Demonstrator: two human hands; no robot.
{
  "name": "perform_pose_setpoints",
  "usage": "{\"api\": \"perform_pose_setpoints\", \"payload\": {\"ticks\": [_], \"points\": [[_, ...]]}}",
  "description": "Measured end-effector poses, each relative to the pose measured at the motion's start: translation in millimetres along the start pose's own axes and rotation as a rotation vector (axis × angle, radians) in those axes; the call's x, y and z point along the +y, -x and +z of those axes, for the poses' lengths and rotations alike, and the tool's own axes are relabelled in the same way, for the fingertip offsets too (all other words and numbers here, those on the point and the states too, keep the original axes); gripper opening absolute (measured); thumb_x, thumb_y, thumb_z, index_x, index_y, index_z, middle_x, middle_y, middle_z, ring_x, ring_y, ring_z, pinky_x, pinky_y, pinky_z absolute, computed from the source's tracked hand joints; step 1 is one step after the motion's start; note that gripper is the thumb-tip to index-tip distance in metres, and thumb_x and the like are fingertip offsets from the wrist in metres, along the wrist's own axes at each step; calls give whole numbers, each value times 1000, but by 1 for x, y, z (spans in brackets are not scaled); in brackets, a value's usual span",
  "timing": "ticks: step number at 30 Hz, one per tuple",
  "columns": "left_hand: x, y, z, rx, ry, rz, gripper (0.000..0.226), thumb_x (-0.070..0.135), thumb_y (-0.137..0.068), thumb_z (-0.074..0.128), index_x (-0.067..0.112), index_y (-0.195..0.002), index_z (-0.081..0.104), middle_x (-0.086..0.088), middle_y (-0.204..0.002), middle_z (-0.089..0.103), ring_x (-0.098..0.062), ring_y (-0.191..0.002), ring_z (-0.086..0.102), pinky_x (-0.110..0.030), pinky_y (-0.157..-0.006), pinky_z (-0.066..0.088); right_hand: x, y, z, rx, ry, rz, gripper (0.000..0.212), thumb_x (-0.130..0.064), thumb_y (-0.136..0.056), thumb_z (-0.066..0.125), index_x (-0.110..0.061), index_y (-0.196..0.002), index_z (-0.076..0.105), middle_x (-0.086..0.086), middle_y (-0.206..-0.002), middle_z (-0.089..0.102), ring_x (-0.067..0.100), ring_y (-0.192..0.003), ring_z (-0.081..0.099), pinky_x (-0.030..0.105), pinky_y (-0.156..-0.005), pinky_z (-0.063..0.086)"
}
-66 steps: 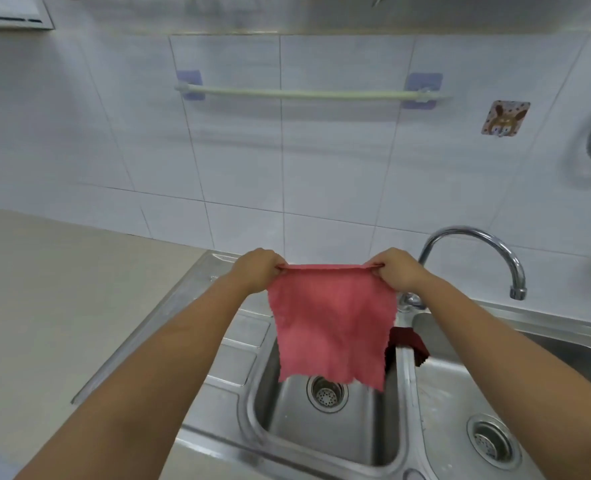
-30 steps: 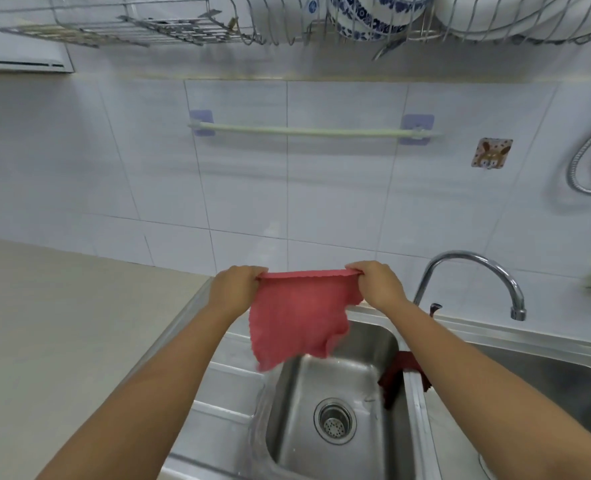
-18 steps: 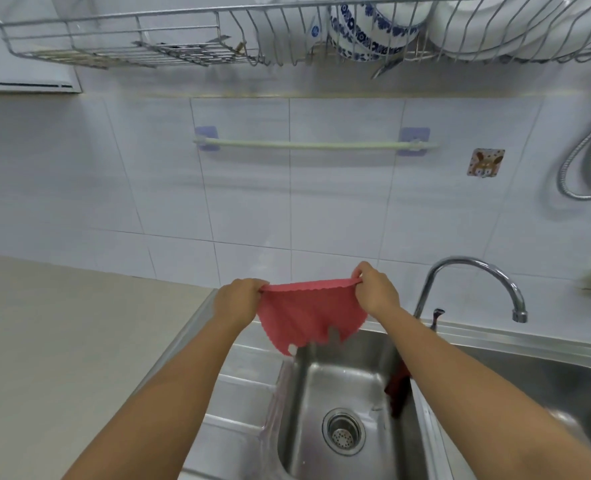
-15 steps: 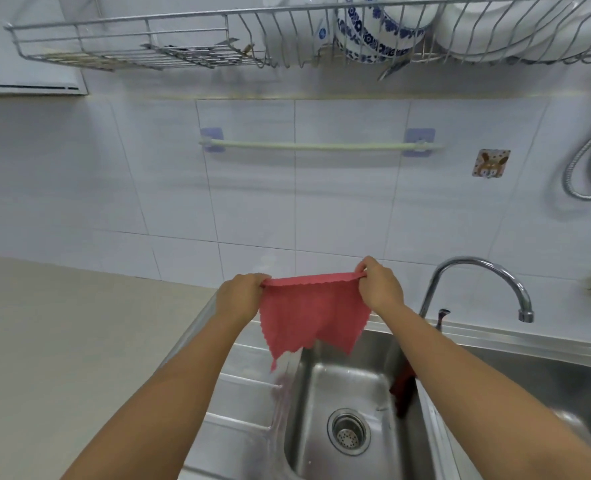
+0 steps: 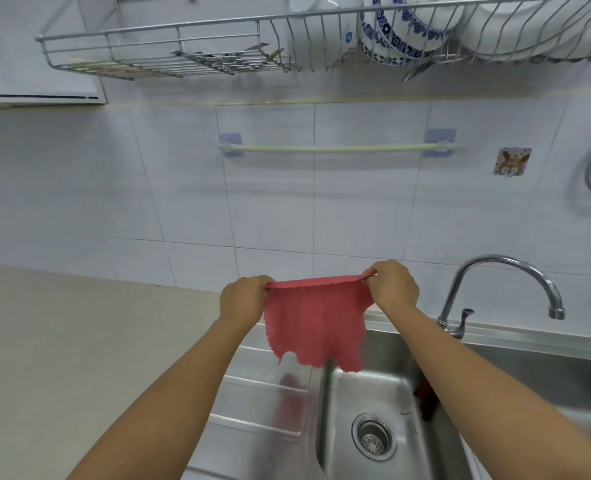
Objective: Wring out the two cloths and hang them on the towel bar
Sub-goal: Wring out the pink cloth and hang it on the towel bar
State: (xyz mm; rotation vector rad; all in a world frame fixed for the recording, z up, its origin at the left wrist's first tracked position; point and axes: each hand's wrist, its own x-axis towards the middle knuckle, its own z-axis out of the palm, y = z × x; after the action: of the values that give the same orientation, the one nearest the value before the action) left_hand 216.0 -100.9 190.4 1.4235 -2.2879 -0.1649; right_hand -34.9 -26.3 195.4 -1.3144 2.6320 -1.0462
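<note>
**Pink cloth spread and ready for the bar**

I take the sink as my landmark. Nearest me, over its left basin, my left hand and right hand each pinch a top corner of the pink cloth, fingers closed on the fabric. I hold the top edge taut between them so the cloth hangs flat and open. That should let it drape evenly over a rail instead of bunching. Its ragged lower edge dangles just above the basin, so any drips would fall into the sink.

Behind my right forearm, on the divider between the basins, a darker red cloth is slumped, mostly hidden. I judge it to be the second one, not yet hung.

Left of the sink lies the pale surface. At the sink's back right rises the tap. On the white tiled wall above the sink, well above my hands, the towel bar is fixed, with nothing on it. Higher up is a wire dish rack with bowls. I judge the lift to the bar comes next.
</note>
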Motion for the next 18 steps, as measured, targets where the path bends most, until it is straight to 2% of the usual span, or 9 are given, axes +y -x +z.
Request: {"api": "perform_pose_setpoints", "payload": {"ticks": [5, 8, 10, 12, 13, 15, 17, 18], "points": [[-1, -5, -3, 54, -64, 10, 38, 9, -86, 46, 30, -100, 74, -4, -90, 69, -25, -86, 62, -35, -71, 53, -6, 1, -1, -76, -45, 98, 19, -17, -81, 62, -28, -86, 77, -5, -92, 72, 22, -83, 66, 27, -64, 45], [3, -13, -10, 116, -43, -34, 31, 14, -90, 49, 25, -103, 75, -8, -101, 62, -29, -93, 61, -38, -76, 53, -10, -9, -9, -206, -186, 188, 9, -19, -75, 74, -16, -83, 75, 3, -84, 71, 23, -76, 65, 28, -62, 47], [6, -18, -14, 73, -17, -105, 26, 16, -89, 50, 21, -96, 75, -6, -100, 64, -27, -92, 63, -34, -74, 52, -10, -17, -15, -343, -331, 322, 15, -13, -76, 77, -3, -81, 67, 10, -69, 66, 19, -55, 57, 25, -49, 42], [11, -22, -18, 8, 7, -181, 21, 22, -87, 51, 17, -86, 72, -4, -92, 69, -25, -84, 64, -29, -70, 50, -10, -19, -23, -531, -536, 465, 12, -1, -86, 66, 2, -77, 58, 12, -53, 64, 11, -35, 50, 18, -34, 39], [14, -24, -21, -12, 16, -214, 20, 26, -86, 52, 16, -84, 70, -3, -88, 69, -25, -81, 65, -28, -68, 49, -9, -19, -26, -576, -613, 504, 13, 3, -89, 60, 4, -77, 57, 14, -53, 65, 10, -35, 54, 16, -33, 43], [20, -28, -27, -24, 46, -272, 19, 30, -83, 55, 16, -84, 67, -2, -86, 68, -24, -78, 63, -27, -67, 47, -9, -23, -34, -589, -743, 547, 9, 7, -89, 58, 5, -81, 58, 18, -71, 65, 18, -56, 65, 19, -40, 53], [26, -33, -32, -29, 115, -345, 19, 32, -79, 57, 16, -83, 65, -1, -84, 66, -24, -78, 62, -28, -69, 47, -9, -30, -41, -558, -812, 565, 7, 9, -89, 58, 4, -85, 59, 18, -85, 61, 23, -69, 63, 25, -45, 57], [28, -37, -34, -41, 182, -377, 19, 32, -77, 58, 15, -80, 65, -2, -80, 67, -24, -76, 64, -28, -69, 48, -12, -34, -44, -540, -829, 567, 10, 10, -90, 55, 1, -85, 60, 17, -85, 60, 22, -66, 63, 25, -44, 56]]}}
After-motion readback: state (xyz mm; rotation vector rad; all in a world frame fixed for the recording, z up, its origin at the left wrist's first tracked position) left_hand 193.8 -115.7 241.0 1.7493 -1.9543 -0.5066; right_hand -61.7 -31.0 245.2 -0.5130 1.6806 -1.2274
